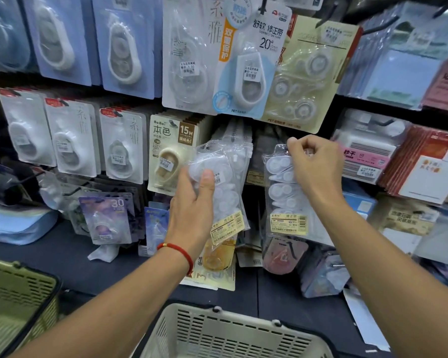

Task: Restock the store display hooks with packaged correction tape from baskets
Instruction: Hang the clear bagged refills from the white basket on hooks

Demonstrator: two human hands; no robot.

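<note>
The fingers (301, 147) of the right hand (313, 166) are curled tight, pinching the top edge of a clear pack of white correction tapes (285, 192) that hangs below them in front of the display wall. The left hand (194, 200) grips a bundle of similar packs (225, 182), thumb pressed across the front. A red string bracelet (177, 250) circles that wrist. Below, a white basket (217, 332) sits near a green basket (18, 293)

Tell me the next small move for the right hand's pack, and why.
Probably lift the clear pack and thread its top hole onto a hook: the right hand pinches its top edge, while the left hand holds the hanging packs aside.
</note>
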